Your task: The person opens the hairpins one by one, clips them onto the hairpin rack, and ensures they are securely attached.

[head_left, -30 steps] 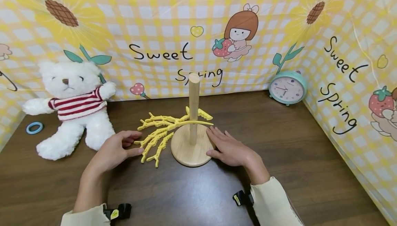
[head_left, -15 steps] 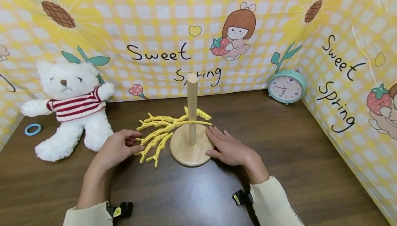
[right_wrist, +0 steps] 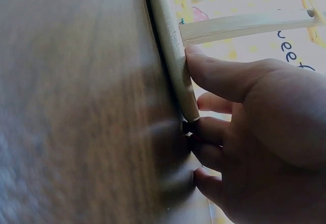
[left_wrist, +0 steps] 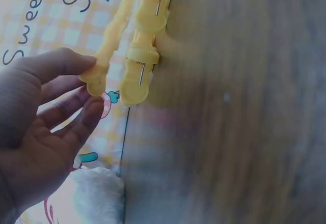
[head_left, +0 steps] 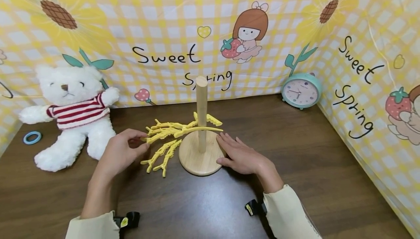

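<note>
My left hand [head_left: 124, 151] pinches the end of one clip arm on a yellow clothespin hanger [head_left: 188, 131]. In the left wrist view, thumb and fingertips grip that clip [left_wrist: 113, 35] beside other clips with small metal springs [left_wrist: 137, 79]. A curved yellow bar crosses in front of the upright wooden post [head_left: 202, 100], and more clips show behind it. Two clip arms [head_left: 160, 157] splay lower, toward the front. The post stands on a round wooden base [head_left: 198, 164]. My right hand [head_left: 244, 159] rests at its right edge, fingers extended, thumb on the rim [right_wrist: 178, 66].
A white teddy bear [head_left: 77, 111] in a striped shirt sits to the left, with a blue ring [head_left: 32, 137] beside it. An alarm clock [head_left: 301, 90] stands at the back right corner. Printed yellow checked cloth [head_left: 164, 20] walls the brown table [head_left: 295, 159].
My left hand has taken hold of a clip arm and raised it slightly toward the back, widening the gap above the two lower arms. My right hand stays on the base.
</note>
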The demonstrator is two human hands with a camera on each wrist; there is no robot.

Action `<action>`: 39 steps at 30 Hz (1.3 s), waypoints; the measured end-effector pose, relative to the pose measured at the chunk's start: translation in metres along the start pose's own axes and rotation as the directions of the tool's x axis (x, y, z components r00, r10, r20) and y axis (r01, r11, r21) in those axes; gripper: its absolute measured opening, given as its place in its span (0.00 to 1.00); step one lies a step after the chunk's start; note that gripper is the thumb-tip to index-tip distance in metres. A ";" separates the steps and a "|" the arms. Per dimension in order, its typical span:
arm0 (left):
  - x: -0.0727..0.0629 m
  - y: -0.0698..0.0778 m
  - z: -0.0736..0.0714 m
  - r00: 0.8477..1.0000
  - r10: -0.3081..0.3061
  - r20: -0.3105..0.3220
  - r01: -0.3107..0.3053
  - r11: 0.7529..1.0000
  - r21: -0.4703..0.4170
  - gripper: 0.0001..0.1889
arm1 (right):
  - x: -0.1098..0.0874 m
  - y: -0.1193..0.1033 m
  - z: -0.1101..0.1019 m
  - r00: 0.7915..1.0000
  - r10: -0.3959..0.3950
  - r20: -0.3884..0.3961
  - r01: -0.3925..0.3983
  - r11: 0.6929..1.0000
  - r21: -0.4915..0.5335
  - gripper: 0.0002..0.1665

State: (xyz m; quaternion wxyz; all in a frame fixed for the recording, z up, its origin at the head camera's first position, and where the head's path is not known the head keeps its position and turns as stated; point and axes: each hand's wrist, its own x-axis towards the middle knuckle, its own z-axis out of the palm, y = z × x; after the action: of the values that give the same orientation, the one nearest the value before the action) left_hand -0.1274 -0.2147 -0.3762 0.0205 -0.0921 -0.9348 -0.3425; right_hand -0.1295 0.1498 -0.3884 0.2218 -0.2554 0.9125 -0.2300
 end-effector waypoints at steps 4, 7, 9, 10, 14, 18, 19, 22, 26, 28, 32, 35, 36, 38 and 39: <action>-0.001 0.003 0.000 0.998 0.031 -0.063 -0.032 0.999 -0.016 0.14 | 0.001 0.000 0.000 1.000 0.006 0.002 -0.006 1.000 -0.004 0.46; -0.001 0.006 0.001 0.991 0.057 -0.122 -0.061 0.998 -0.026 0.12 | 0.001 0.000 0.000 1.000 0.008 0.002 -0.008 1.000 -0.004 0.46; -0.001 0.008 0.002 0.985 0.071 -0.159 -0.077 0.996 -0.034 0.12 | 0.001 0.001 0.000 1.000 0.008 0.000 -0.008 1.000 -0.005 0.46; -0.001 0.010 0.002 0.981 0.078 -0.179 -0.087 0.996 -0.039 0.12 | 0.001 0.001 0.000 1.000 0.007 -0.001 -0.007 1.000 -0.005 0.46; -0.002 0.016 0.002 0.962 0.097 -0.255 -0.119 0.991 -0.069 0.12 | 0.001 0.001 0.000 1.000 0.012 -0.001 -0.012 1.000 -0.005 0.46; -0.003 0.021 0.001 0.936 0.118 -0.332 -0.155 0.984 -0.088 0.11 | 0.001 0.000 0.000 1.000 0.021 0.000 -0.021 1.000 0.004 0.46; -0.003 0.023 0.001 0.929 0.124 -0.349 -0.165 0.982 -0.093 0.11 | 0.001 0.000 0.000 1.000 0.024 0.001 -0.024 1.000 0.006 0.46; -0.003 0.028 0.000 0.908 0.144 -0.394 -0.204 0.972 -0.114 0.11 | 0.001 -0.001 0.000 1.000 0.026 0.002 -0.026 1.000 0.008 0.46; -0.001 0.036 -0.002 0.874 0.187 -0.448 -0.286 0.944 -0.165 0.13 | 0.001 0.000 0.000 1.000 0.017 0.001 -0.017 1.000 0.003 0.46; 0.000 0.042 -0.003 0.851 0.211 -0.481 -0.338 0.921 -0.193 0.13 | 0.001 0.000 0.000 1.000 0.015 0.000 -0.015 1.000 0.001 0.46; 0.000 0.052 -0.005 0.810 0.232 -0.539 -0.404 0.886 -0.225 0.13 | 0.001 0.000 0.000 1.000 0.017 0.001 -0.017 1.000 0.002 0.46; 0.000 0.059 -0.007 0.794 0.241 -0.558 -0.426 0.875 -0.229 0.13 | 0.001 0.000 0.000 1.000 0.025 0.004 -0.025 1.000 0.007 0.46; 0.000 0.060 -0.008 0.790 0.246 -0.562 -0.433 0.872 -0.227 0.13 | 0.001 0.000 -0.001 1.000 0.025 0.004 -0.025 1.000 0.008 0.46; 0.000 0.064 -0.008 0.779 0.270 -0.566 -0.458 0.861 -0.220 0.13 | 0.001 0.000 -0.001 1.000 0.023 0.004 -0.023 1.000 0.010 0.46; 0.000 0.065 -0.008 0.771 0.284 -0.571 -0.473 0.855 -0.214 0.14 | 0.001 0.000 -0.001 1.000 0.026 0.006 -0.027 1.000 0.010 0.46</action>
State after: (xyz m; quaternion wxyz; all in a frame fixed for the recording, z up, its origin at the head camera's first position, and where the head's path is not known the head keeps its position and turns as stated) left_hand -0.1157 -0.1713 -0.3282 0.3251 -0.1875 -0.7798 -0.5011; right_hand -0.1307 0.1493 -0.3878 0.2290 -0.2429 0.9140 -0.2308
